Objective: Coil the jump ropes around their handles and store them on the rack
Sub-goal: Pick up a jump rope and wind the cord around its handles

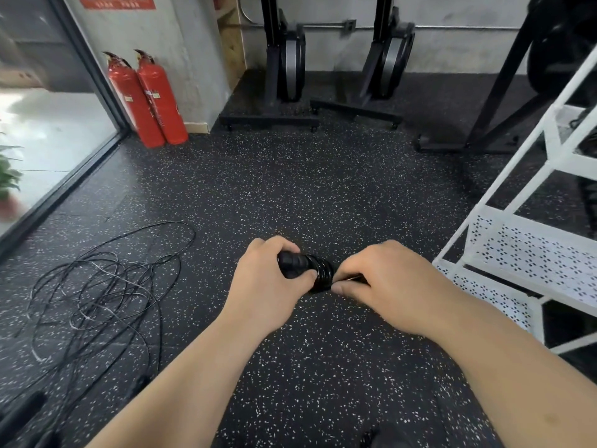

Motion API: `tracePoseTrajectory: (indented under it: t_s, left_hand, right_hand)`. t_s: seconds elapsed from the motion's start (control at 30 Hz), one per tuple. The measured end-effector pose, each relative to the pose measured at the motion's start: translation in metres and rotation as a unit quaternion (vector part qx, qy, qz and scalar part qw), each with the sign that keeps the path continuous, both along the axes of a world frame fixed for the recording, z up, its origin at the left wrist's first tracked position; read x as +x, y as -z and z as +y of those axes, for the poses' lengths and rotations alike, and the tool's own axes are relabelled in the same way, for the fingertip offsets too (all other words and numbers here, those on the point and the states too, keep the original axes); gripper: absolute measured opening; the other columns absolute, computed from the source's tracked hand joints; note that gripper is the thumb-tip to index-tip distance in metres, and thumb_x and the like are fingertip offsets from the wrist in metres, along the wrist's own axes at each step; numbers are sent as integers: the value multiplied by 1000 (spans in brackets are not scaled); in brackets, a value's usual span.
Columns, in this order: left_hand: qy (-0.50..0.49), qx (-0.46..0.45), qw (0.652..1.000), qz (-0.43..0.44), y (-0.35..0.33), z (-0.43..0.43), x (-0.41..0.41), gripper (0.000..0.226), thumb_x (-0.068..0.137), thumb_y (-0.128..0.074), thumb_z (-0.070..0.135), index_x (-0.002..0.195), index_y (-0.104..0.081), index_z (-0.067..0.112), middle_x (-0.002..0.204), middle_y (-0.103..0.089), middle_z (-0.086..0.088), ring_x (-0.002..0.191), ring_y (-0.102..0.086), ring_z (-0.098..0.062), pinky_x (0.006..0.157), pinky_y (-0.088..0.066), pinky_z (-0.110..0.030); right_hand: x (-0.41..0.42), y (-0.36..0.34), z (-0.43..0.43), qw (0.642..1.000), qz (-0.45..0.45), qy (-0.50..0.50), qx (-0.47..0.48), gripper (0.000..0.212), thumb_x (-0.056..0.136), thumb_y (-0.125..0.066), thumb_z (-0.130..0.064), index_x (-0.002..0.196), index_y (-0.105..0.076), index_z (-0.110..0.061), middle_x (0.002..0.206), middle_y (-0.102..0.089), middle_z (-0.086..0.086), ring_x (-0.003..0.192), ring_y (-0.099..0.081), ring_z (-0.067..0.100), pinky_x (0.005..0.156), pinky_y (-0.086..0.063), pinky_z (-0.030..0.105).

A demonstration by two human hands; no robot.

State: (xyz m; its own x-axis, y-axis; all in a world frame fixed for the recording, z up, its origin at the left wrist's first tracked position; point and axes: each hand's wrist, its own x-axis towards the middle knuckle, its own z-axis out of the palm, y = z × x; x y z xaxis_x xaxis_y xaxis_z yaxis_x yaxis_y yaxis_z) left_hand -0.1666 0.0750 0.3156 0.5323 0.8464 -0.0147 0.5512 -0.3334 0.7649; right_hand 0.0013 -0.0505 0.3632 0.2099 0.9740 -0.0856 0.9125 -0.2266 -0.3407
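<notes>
Winding up: my left hand closes round the black ribbed jump-rope handle, thumb underneath, holding it level in front of me so the turns stack side by side. Just right of that grip, the glossy black cord sits in tight loops around the handle. My right hand pinches the cord's free run between thumb and curled fingers, hard against the last loop (tension, I judge, is what stops the coil springing loose). Whether a second handle lies under my right palm I cannot tell.

Beneath both hands is black rubber floor flecked with white. Well to the left of my left hand, a tangle of thin black and pale cords lies on that floor, not yet wound. Near my right hand, to its right, stands the white perforated metal rack, where this bundle belongs. Far beyond my left hand, two red fire extinguishers lean at the wall.
</notes>
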Motion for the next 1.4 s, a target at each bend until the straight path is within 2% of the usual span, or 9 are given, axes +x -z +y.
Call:
tracePoseTrajectory:
  t_s: [0.13, 0.3, 0.43, 0.63, 0.83, 0.93, 1.13, 1.3, 1.4]
  left_hand:
    - [124, 17, 992, 20, -1, 1, -3, 41, 84, -88, 41, 117, -66, 48, 112, -58, 21, 102, -57, 5, 79, -39, -8]
    - [209, -34, 977, -22, -5, 9, -10, 55, 84, -89, 35, 130, -61, 49, 124, -67, 24, 116, -64, 1, 105, -51, -33]
    - [250, -111, 960, -66, -7, 8, -12, 57, 85, -91, 23, 131, -62, 40, 125, -72, 10, 117, -69, -14, 107, -54, -48]
    - [232, -229, 931, -162, -13, 9, -15, 54, 87, -86, 3, 129, -67, 31, 126, -74, 1, 117, -70, -19, 101, -56, -37]
    - [209, -351, 858, -310, -12, 8, -13, 56, 87, -80, 8, 140, -59, 8, 125, -67, -10, 113, -62, -21, 96, -53, -34]
    - [142, -375, 840, -365, -9, 5, -7, 58, 86, -82, 14, 140, -62, 11, 129, -69, -13, 119, -66, -25, 107, -53, -41]
    - [-33, -297, 901, -314, -4, -23, 15, 19, 105, -66, 29, 120, -76, 24, 117, -80, -5, 114, -74, -29, 98, -61, -50]
    - [-87, -443, 818, -355, -13, -42, 25, 54, 100, -52, 71, 126, -77, 31, 125, -79, -2, 120, -73, -19, 111, -50, -49]
    - [-121, -450, 821, -329, -14, -42, 24, 70, 88, -55, 86, 121, -79, 29, 119, -80, -3, 116, -75, -22, 110, -51, -51]
  right_hand:
    - [12, -2, 1, 997, 58, 42, 34, 9, 87, -83, -52, 88, -80, -44, 71, -69, -21, 68, -63, 1, 68, -54, 31]
    - [24, -7, -1, 982, 168, 66, 54, 22, 70, -98, -45, 79, -79, -37, 72, -72, -21, 65, -64, 0, 60, -46, 16]
    - [27, -11, 0, 965, 250, 57, 56, 27, 66, -102, -34, 82, -81, -32, 75, -75, -9, 63, -62, 2, 64, -50, 19]
    - [28, -15, -2, 924, 368, 61, 80, 30, 67, -98, -33, 91, -82, -25, 83, -76, -1, 74, -66, 7, 73, -51, 24]
    - [16, -19, -1, 885, 436, 91, 134, 27, 73, -92, -35, 93, -81, -21, 89, -79, 4, 80, -75, 17, 74, -59, 30]
    - [6, -20, 2, 878, 417, 138, 193, 24, 73, -94, -36, 87, -81, -22, 84, -79, 1, 77, -75, 17, 71, -60, 32]
    - [-21, -12, 7, 903, 214, 198, 315, 27, 69, -96, -50, 78, -78, -33, 83, -74, -16, 83, -71, 2, 76, -56, 24]
    - [-43, 0, 14, 907, 168, 179, 342, 28, 67, -100, -43, 77, -76, -33, 83, -66, -18, 82, -67, 3, 74, -53, 25]
    - [-47, 3, 15, 911, 182, 162, 332, 25, 69, -99, -41, 80, -78, -33, 84, -66, -19, 82, -68, 3, 73, -55, 30]
